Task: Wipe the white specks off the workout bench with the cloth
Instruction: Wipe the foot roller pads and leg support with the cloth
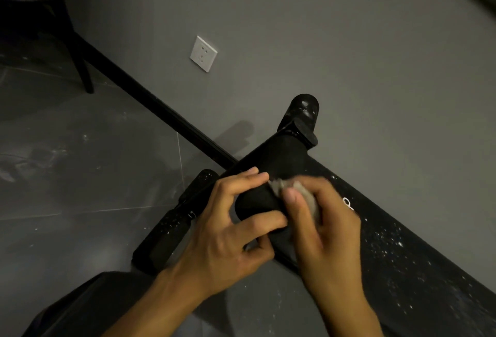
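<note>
The black workout bench [397, 269] is running from lower right up toward the wall, its narrow padded end lying between the two hands near the middle of the view. The left hand [228, 229] is gripping that rounded end, fingers curling over the top and thumb underneath, which is steadying the pad. It seems wise to be holding it firmly so the bench is not rocking under the wiping pressure. The right hand [327, 234] is clutching the bunched brownish cloth [308, 199] and pressing it onto the pad just beside the left fingertips. The patch under the hands is looking fairly clean, while the white specks [394, 245] are lying thickly on the wide pad beside the right wrist, and more are dotting the foam roller [174, 224] down by the floor [80, 175]. Judging from this, the stroke should be travelling in one direction, off the pad's edge. A flattened cloth would be serving better than a tight wad, so the specks are being lifted away instead of being scattered onto cleaned areas.
</note>
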`<state>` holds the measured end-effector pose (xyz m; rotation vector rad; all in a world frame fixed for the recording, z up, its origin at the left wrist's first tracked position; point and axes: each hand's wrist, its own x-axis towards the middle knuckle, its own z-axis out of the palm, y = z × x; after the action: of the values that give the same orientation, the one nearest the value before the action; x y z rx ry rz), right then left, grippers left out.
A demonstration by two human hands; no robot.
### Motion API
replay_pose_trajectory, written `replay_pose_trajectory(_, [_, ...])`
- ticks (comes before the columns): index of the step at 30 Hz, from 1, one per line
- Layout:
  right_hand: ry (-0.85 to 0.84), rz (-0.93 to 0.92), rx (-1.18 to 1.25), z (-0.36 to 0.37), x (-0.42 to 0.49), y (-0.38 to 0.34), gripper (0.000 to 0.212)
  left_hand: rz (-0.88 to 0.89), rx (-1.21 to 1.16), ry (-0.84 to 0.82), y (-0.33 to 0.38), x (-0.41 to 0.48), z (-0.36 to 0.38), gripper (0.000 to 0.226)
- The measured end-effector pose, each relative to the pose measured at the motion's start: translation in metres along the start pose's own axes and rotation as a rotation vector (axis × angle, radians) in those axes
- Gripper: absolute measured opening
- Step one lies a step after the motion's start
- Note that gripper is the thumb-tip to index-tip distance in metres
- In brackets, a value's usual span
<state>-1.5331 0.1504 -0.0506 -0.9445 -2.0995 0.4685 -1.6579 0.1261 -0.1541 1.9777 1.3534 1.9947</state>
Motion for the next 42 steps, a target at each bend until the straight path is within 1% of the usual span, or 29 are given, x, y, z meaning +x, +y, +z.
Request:
replay_pose_trajectory(2, [0.004,-0.025,0.026,-0.002,-0.005,0.002,0.014,0.015,0.013,0.012,-0.002,0.000,0.000,0.048])
replay_pose_trajectory(4, [0.031,-0.031,-0.023,-0.002,0.005,0.009,0.015,0.015,0.000,0.026,-0.003,0.000,0.001,0.047])
replay_pose_trajectory(6, [0.094,0.047,-0.055,0.001,0.019,0.016,0.013,0.010,-0.016,0.027,-0.003,0.000,0.002,0.046])
replay_pose_trajectory(8, [0.115,0.093,-0.035,0.004,0.024,0.018,0.010,0.005,-0.023,0.020,-0.002,-0.001,0.002,0.045])
replay_pose_trajectory(10, [0.074,0.050,0.009,0.003,0.016,0.013,0.011,0.005,-0.023,0.012,-0.003,-0.001,0.001,0.045])
replay_pose_trajectory(13, [-0.044,-0.036,0.093,-0.005,-0.004,0.006,0.013,0.017,-0.015,0.017,-0.004,-0.001,0.002,0.045])
replay_pose_trajectory(16, [-0.070,-0.091,0.048,-0.010,-0.001,0.007,0.014,0.011,-0.030,0.013,-0.004,-0.001,0.002,0.044])
replay_pose_trajectory(18, [-0.033,-0.061,-0.044,-0.008,0.017,0.011,0.012,-0.011,-0.047,0.007,-0.002,-0.003,0.003,0.046])
replay_pose_trajectory(20, [-0.014,0.026,-0.086,-0.004,0.036,0.010,0.010,-0.056,-0.049,0.007,0.002,-0.005,0.005,0.047])
replay_pose_trajectory(22, [-0.078,0.028,-0.104,-0.002,0.042,0.003,0.009,-0.102,-0.059,0.020,0.005,-0.008,0.007,0.047])
replay_pose_trajectory(23, [-0.136,-0.013,-0.109,-0.003,0.040,-0.003,0.009,-0.119,-0.070,0.016,0.006,-0.010,0.008,0.049])
replay_pose_trajectory(25, [-0.269,-0.109,-0.095,-0.009,0.032,-0.015,0.011,-0.121,-0.072,-0.004,0.005,-0.013,0.010,0.060])
replay_pose_trajectory(26, [-0.319,-0.144,-0.087,-0.013,0.029,-0.018,0.011,-0.118,-0.079,-0.018,0.004,-0.013,0.010,0.062])
replay_pose_trajectory(27, [-0.340,-0.166,-0.099,-0.016,0.029,-0.018,0.010,-0.114,-0.090,-0.023,0.005,-0.012,0.008,0.057])
replay_pose_trajectory(28, [-0.322,-0.162,-0.132,-0.018,0.032,-0.015,0.010,-0.102,-0.095,-0.012,0.006,-0.008,0.006,0.049])
replay_pose_trajectory(30, [-0.222,-0.096,-0.218,-0.017,0.044,-0.007,0.013,-0.064,-0.100,-0.004,0.008,-0.004,0.003,0.034])
replay_pose_trajectory(32, [-0.139,-0.035,-0.265,-0.011,0.050,-0.002,0.013,-0.030,-0.017,-0.025,0.008,-0.002,-0.001,0.030])
replay_pose_trajectory(33, [-0.131,-0.020,-0.246,-0.007,0.048,-0.004,0.012,-0.043,0.022,-0.046,0.009,-0.002,-0.003,0.035])
replay_pose_trajectory(35, [-0.177,-0.043,-0.164,-0.004,0.037,-0.011,0.011,-0.116,0.101,-0.090,0.013,-0.001,-0.010,0.055])
replay_pose_trajectory(36, [-0.222,-0.070,-0.121,-0.006,0.031,-0.016,0.010,-0.189,0.065,-0.144,0.014,-0.006,-0.012,0.065])
replay_pose_trajectory(37, [-0.270,-0.089,-0.073,-0.009,0.025,-0.020,0.010,-0.187,0.027,-0.187,0.013,-0.007,-0.013,0.070])
replay_pose_trajectory(38, [-0.309,-0.087,-0.024,-0.013,0.023,-0.022,0.010,-0.135,0.043,-0.200,0.012,-0.006,-0.014,0.065])
replay_pose_trajectory(39, [-0.326,-0.068,0.006,-0.016,0.024,-0.021,0.010,-0.086,0.044,-0.185,0.010,-0.003,-0.015,0.054])
replay_pose_trajectory(40, [-0.304,-0.050,-0.005,-0.016,0.028,-0.018,0.008,-0.024,0.038,-0.177,0.008,-0.004,-0.015,0.042])
replay_pose_trajectory(41, [-0.250,-0.034,-0.050,-0.016,0.033,-0.013,0.007,0.009,0.048,-0.176,0.008,-0.003,-0.013,0.036])
replay_pose_trajectory(42, [-0.179,-0.019,-0.110,-0.014,0.037,-0.008,0.005,0.032,0.046,-0.180,0.006,-0.003,-0.011,0.036])
